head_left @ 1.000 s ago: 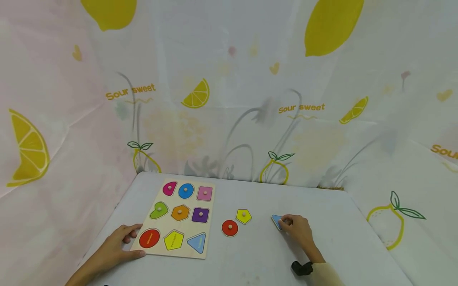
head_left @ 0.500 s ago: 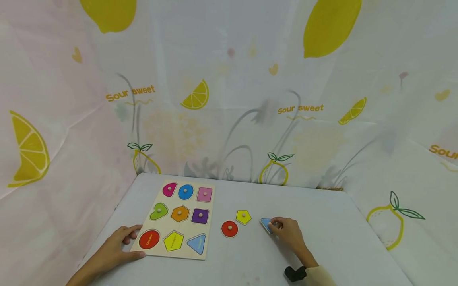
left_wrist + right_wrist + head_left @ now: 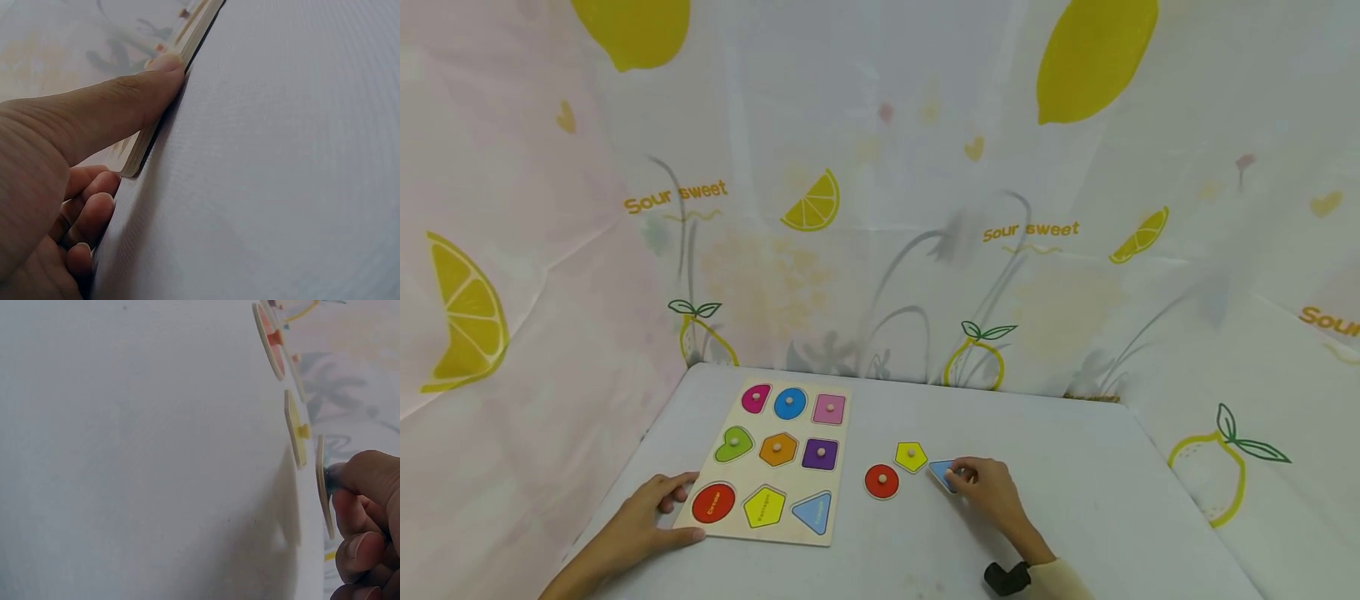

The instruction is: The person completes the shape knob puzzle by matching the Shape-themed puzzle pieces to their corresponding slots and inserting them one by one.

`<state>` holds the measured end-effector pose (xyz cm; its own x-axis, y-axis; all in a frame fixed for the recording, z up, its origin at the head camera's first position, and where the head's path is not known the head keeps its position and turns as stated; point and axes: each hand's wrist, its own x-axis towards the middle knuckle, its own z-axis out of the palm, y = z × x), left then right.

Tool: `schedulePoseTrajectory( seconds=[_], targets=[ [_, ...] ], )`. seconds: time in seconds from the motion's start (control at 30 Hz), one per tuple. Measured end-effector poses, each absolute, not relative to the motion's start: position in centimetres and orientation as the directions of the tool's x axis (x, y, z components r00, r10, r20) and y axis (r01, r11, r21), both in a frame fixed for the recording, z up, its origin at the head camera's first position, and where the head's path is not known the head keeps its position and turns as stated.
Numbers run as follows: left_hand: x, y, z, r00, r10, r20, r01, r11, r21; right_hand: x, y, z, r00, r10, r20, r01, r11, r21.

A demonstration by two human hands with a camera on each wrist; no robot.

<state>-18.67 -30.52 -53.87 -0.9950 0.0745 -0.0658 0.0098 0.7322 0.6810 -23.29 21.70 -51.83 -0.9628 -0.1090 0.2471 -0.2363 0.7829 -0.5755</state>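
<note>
A wooden shape puzzle board (image 3: 842, 467) lies on the white table, with coloured shape pieces seated in its upper two rows and bare red, yellow and blue recesses in the bottom row. My left hand (image 3: 651, 508) rests against the board's near-left corner, thumb (image 3: 134, 100) along its edge (image 3: 187, 37). My right hand (image 3: 981, 483) pinches the knob of a blue triangle piece (image 3: 942, 473) that lies on the table. Just left of it lie a yellow pentagon piece (image 3: 911, 456) and a red circle piece (image 3: 882, 481). In the right wrist view the triangle (image 3: 324, 481), pentagon (image 3: 295, 428) and circle (image 3: 269, 339) appear edge-on.
The white table (image 3: 1112, 517) is enclosed by lemon-printed fabric walls (image 3: 925, 208) at the back and both sides. A black wrist strap (image 3: 1006, 577) sits on my right forearm.
My right hand has slid the blue triangle piece leftward across the table, from well right of the yellow pentagon to right beside it. The left hand and board have stayed put.
</note>
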Motion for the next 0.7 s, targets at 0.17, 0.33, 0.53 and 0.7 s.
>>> schedulePoseTrajectory(
  seconds=[0.17, 0.33, 0.53, 0.7],
  targets=[
    [-18.7, -30.5, -53.8, -0.995, 0.078, -0.065, 0.013, 0.732, 0.681, -23.1, 20.8, -51.8, -0.959, -0.144, 0.244, -0.263, 0.773, -0.577],
    [-18.7, -30.5, -54.0, -0.994, 0.077, -0.074, 0.005, 0.728, 0.686, -22.9, 19.9, -51.6, -0.958, -0.168, 0.234, -0.277, 0.765, -0.581],
    [-18.7, -30.5, -53.8, -0.995, 0.069, -0.076, -0.002, 0.726, 0.688, -23.0, 19.1, -51.7, -0.953, -0.199, 0.228, -0.297, 0.761, -0.576],
    [-18.7, -30.5, -53.8, -0.995, 0.070, -0.075, 0.000, 0.733, 0.680, -23.0, 18.5, -51.8, -0.944, -0.233, 0.232, -0.326, 0.749, -0.577]
  ],
)
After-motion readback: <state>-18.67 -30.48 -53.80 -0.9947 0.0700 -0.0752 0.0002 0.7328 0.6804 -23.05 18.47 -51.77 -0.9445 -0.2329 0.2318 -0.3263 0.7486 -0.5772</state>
